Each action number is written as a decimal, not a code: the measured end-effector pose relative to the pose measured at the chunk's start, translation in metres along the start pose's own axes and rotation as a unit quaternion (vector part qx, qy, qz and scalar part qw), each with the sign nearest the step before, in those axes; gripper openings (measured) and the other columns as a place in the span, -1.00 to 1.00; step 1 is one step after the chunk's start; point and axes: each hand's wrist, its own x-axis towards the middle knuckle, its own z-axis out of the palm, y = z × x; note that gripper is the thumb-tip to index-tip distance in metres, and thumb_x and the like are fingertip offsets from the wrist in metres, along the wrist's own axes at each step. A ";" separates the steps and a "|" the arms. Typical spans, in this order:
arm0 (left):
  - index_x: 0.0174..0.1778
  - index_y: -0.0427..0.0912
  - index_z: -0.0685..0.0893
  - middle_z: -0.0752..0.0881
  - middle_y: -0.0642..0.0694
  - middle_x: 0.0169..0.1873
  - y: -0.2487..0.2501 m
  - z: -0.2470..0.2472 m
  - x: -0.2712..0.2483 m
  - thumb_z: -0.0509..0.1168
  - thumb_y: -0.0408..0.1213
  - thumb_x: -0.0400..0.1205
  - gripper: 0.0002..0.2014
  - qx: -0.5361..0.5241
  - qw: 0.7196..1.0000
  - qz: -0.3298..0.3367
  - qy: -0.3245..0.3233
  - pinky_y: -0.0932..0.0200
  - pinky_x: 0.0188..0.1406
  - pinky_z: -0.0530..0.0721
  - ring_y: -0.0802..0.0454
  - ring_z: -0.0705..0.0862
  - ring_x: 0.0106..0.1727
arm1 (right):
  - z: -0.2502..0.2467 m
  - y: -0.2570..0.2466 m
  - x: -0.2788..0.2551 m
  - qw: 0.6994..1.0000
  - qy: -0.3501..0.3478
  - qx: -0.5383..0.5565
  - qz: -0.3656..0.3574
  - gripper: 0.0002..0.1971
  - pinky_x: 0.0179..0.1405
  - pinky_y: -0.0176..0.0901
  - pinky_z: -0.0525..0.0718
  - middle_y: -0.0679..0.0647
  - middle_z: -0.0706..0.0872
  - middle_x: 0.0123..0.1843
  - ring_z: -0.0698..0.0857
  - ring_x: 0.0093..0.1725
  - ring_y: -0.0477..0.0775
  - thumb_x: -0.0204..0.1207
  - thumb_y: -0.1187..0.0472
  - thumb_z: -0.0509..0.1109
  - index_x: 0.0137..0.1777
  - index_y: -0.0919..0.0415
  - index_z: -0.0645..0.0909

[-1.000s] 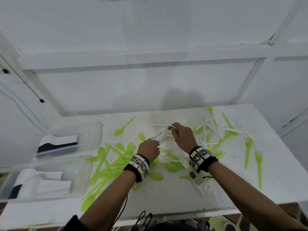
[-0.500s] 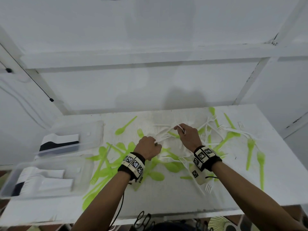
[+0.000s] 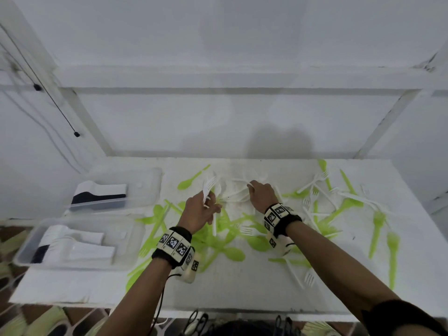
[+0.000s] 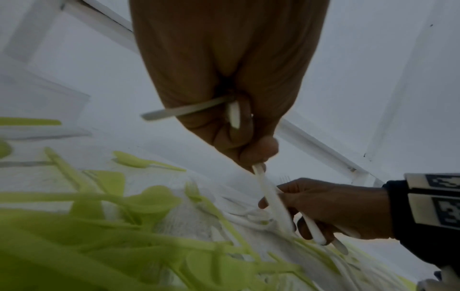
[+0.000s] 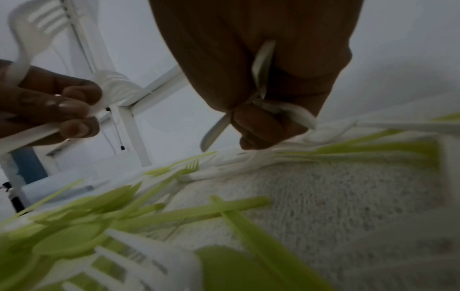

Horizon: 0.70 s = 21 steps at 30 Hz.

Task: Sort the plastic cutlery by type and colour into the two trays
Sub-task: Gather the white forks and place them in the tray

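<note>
Our left hand [image 3: 200,213] has its fingers curled tight around white forks [image 3: 210,187], the tines sticking up past our knuckles and the handles poking out below our palm. Our right hand [image 3: 263,196] is clamped on more white cutlery [image 5: 263,65], its fingertips down in the white pile [image 3: 236,192] on the table [image 3: 242,287]. Green forks and spoons [image 3: 230,253] lie scattered under and beside both wrists. The two trays [image 3: 135,185] sit well left of our left fingers.

Smooth plastic forks [image 3: 377,229] — green and white — on a rough, woven-looking table cloth [image 5: 336,196].
</note>
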 end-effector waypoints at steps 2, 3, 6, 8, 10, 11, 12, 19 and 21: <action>-0.21 -0.16 0.54 0.82 -0.12 -0.29 -0.005 -0.005 0.000 0.34 -0.46 0.70 -0.80 0.012 1.000 0.015 -0.005 0.16 -0.44 0.58 0.01 0.57 -0.55 | 0.001 -0.005 0.001 0.999 -0.003 -0.001 0.032 -0.67 0.03 0.12 0.61 0.44 0.71 0.13 0.66 0.19 0.50 0.82 0.11 0.12 0.42 0.25 0.54; -0.21 -0.15 0.57 0.82 -0.02 -0.30 -0.007 -0.007 0.000 0.29 -0.45 0.73 -0.80 0.034 0.999 0.028 -0.009 0.18 -0.38 0.58 0.10 0.58 -0.52 | 0.000 -0.008 0.001 0.999 -0.005 -0.005 0.047 -0.67 0.07 0.13 0.62 0.44 0.69 0.17 0.66 0.21 0.49 0.81 0.10 0.13 0.42 0.26 0.52; -0.22 -0.03 0.72 0.77 0.16 -0.34 -0.015 -0.009 0.000 0.19 -0.42 0.77 -0.68 0.112 0.992 0.045 -0.038 0.20 -0.22 0.55 0.26 0.64 -0.35 | -0.001 -0.012 0.000 0.996 -0.032 -0.024 0.074 -0.61 0.23 0.12 0.62 0.41 0.64 0.31 0.62 0.33 0.45 0.79 0.04 0.20 0.42 0.31 0.53; -0.15 0.05 0.77 0.76 0.08 -0.32 -0.016 -0.008 0.001 0.15 -0.40 0.76 -0.65 0.136 0.989 0.026 -0.054 0.28 -0.27 0.52 0.24 0.63 -0.33 | -0.001 -0.012 -0.003 0.994 -0.059 -0.019 0.092 -0.57 0.32 0.07 0.59 0.37 0.60 0.39 0.59 0.40 0.40 0.74 0.00 0.28 0.43 0.31 0.56; -0.17 0.10 0.76 0.70 0.06 -0.35 -0.016 -0.006 0.004 0.14 -0.37 0.75 -0.63 0.142 0.989 0.014 -0.038 0.32 -0.38 0.43 0.22 0.56 -0.42 | -0.001 -0.011 -0.009 0.992 -0.077 -0.020 0.099 -0.56 0.32 0.04 0.59 0.35 0.58 0.39 0.60 0.38 0.38 0.71 -0.01 0.34 0.42 0.30 0.59; -0.21 0.13 0.73 0.66 0.03 -0.37 -0.015 -0.004 0.007 0.13 -0.34 0.74 -0.63 0.141 0.989 0.017 -0.029 0.29 -0.42 0.40 0.19 0.52 -0.46 | -0.002 -0.011 -0.013 0.991 -0.079 -0.027 0.102 -0.57 0.28 0.03 0.61 0.35 0.59 0.37 0.62 0.35 0.38 0.69 0.00 0.35 0.39 0.30 0.60; -0.25 0.15 0.70 0.63 -0.02 -0.40 -0.014 -0.002 0.010 0.12 -0.29 0.72 -0.65 0.142 0.989 0.021 -0.023 0.23 -0.43 0.41 0.16 0.49 -0.49 | -0.001 -0.009 -0.016 0.991 -0.076 -0.035 0.101 -0.59 0.23 0.02 0.64 0.35 0.61 0.34 0.64 0.31 0.38 0.66 0.04 0.37 0.37 0.30 0.62; -0.31 0.17 0.73 0.69 -0.11 -0.34 -0.002 0.024 0.037 0.04 -0.07 0.56 -0.66 0.183 0.982 0.001 -0.054 0.08 -0.26 0.46 0.01 0.61 -0.32 | 0.001 -0.002 -0.039 0.992 -0.014 0.029 0.125 -0.70 0.04 0.05 0.65 0.36 0.75 0.11 0.70 0.16 0.39 0.55 0.11 0.44 0.15 0.31 0.68; -0.26 0.10 0.72 0.69 -0.08 -0.24 0.000 0.034 0.047 0.06 -0.03 0.64 -0.67 0.233 0.971 -0.002 -0.060 0.09 -0.19 0.42 -0.11 0.68 -0.10 | -0.002 0.001 -0.043 0.990 0.041 0.074 0.114 -0.78 -0.03 0.08 0.67 0.34 0.79 -0.02 0.73 0.05 0.40 0.62 0.13 0.39 0.08 0.30 0.70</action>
